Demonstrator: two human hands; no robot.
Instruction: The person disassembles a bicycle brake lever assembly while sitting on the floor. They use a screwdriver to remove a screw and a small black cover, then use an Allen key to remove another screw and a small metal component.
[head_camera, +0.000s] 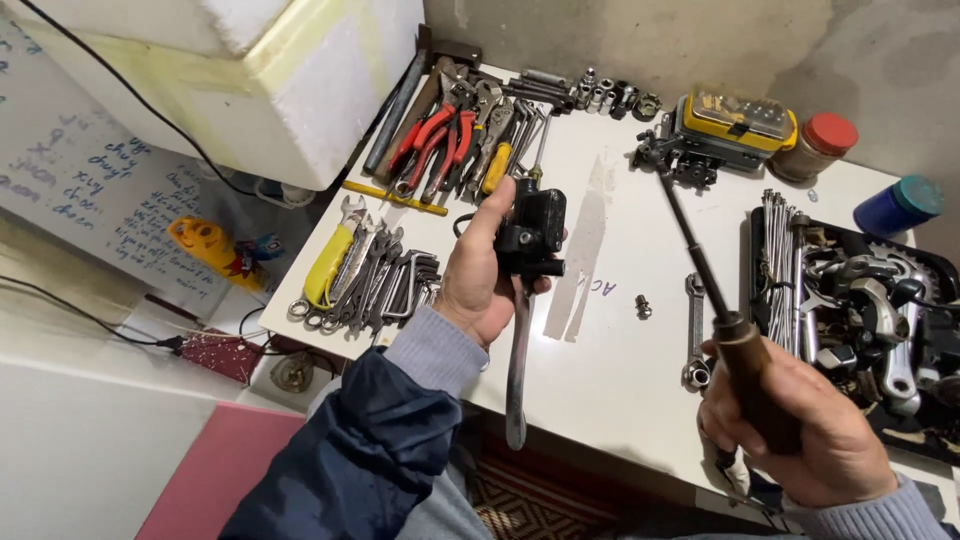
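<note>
Counter (600, 360) carries all tools. Pliers (445, 140) at far left edge, sockets (600, 95) to their right along back. Wrenches (375, 285) at near left, in front of pliers. Bit case (735, 125) at back right, jar (818, 145) just right of it. Tray of parts (870, 310) on right side. Single wrench (695, 330) and small nut (643, 306) lie mid-counter, left of tray. Foam box (250, 70) off counter's left, behind.

Left hand (480, 285) bare; forearm in dark navy jacket sleeve, shiny and creased, over a grey ribbed knit cuff. Right hand (810, 430) bare, similar grey cuff at wrist; jacket there apparently out of frame.
</note>
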